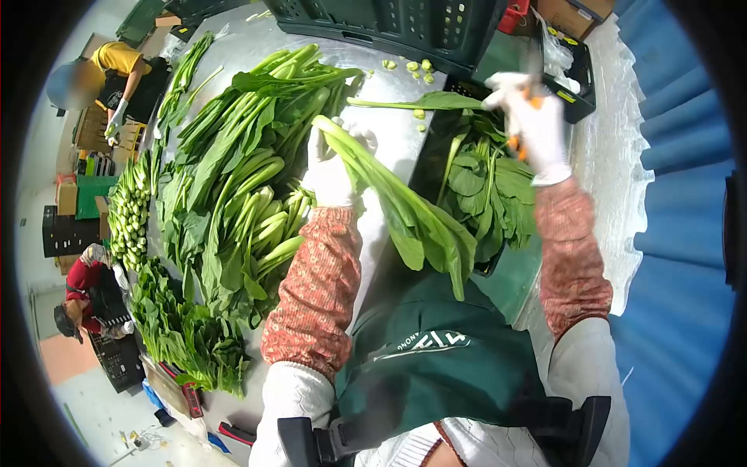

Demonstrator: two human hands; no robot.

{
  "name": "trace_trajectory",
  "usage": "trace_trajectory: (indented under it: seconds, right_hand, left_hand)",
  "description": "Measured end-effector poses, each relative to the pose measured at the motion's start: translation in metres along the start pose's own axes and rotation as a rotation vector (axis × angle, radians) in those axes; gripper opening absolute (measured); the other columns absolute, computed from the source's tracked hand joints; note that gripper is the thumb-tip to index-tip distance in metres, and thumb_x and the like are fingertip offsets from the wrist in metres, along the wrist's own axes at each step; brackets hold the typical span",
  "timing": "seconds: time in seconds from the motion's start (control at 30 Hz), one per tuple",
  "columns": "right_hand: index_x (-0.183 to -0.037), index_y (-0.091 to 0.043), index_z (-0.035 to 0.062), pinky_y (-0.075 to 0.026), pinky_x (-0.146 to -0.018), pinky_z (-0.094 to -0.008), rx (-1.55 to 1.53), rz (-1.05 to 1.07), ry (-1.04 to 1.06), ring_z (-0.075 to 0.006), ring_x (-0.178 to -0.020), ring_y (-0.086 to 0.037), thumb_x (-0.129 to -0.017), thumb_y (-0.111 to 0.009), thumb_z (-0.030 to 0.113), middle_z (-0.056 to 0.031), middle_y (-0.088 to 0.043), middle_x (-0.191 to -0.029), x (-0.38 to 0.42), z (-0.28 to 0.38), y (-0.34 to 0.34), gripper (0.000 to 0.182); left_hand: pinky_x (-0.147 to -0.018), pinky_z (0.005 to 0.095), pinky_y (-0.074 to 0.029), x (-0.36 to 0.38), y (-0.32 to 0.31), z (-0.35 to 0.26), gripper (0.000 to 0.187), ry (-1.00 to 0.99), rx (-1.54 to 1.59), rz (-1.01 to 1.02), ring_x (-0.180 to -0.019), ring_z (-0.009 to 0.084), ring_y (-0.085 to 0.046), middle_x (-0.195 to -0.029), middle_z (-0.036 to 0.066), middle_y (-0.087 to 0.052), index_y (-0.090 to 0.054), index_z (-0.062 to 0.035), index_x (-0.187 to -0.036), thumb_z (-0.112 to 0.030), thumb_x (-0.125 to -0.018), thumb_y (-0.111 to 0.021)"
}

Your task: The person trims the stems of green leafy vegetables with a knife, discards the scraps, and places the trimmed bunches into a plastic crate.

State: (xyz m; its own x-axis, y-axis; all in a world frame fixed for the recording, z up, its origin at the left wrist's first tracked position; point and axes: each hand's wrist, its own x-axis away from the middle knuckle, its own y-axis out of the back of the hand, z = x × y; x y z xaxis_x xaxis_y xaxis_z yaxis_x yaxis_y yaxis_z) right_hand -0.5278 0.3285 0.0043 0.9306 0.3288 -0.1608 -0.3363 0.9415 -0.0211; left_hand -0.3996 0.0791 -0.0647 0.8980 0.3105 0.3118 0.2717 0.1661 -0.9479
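My left hand (331,173), in a white glove, is closed round the pale stem end of a bunch of leafy greens (405,204). The leaves of that bunch hang down to the right in front of my apron. My right hand (531,118), also gloved and smeared by motion, is closed on an orange-handled tool (534,99) whose kind I cannot tell. A single leaf (443,101) stretches leftward from the right fingertips. Below that hand, more cut leaves (490,183) lie in a dark crate (426,167) beside the table.
A big heap of leafy greens (233,148) covers the metal table (389,128) on my left. Small trimmed stem ends (420,71) lie near a dark green crate (397,31). Across the table are a person in yellow (117,58) and another in red (82,284). A blue curtain (677,194) hangs right.
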Motion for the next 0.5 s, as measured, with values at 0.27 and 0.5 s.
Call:
trace_trajectory:
  seconds: [0.27, 0.5]
  right_hand:
    - [-0.102, -0.066, -0.0005, -0.051, -0.070, -0.0270, 0.498, 0.663, 0.035, -0.0102, -0.075, -0.065, -0.084, -0.068, 0.009, -0.0073, -0.070, -0.082, 0.040, -0.030, -0.074, 0.021]
    - [-0.098, -0.069, 0.0125, -0.051, -0.063, -0.0386, 0.918, 0.678, 0.242, -0.0351, -0.074, -0.066, -0.077, -0.066, 0.009, -0.0156, -0.067, -0.080, 0.030, -0.014, -0.009, 0.022]
  left_hand:
    - [-0.096, 0.0444, -0.044, 0.007, 0.008, -0.017, 0.038, 0.192, -0.268, -0.023, -0.107, 0.0274, -0.054, -0.109, 0.013, -0.060, -0.057, -0.0021, -0.113, -0.033, -0.093, -0.064]
    - [-0.066, 0.0247, -0.047, 0.084, -0.021, -0.071, 0.024, -0.016, -1.392, -0.049, -0.068, 0.0094, -0.054, -0.079, 0.002, -0.057, -0.055, -0.0024, -0.105, -0.019, -0.090, -0.064]
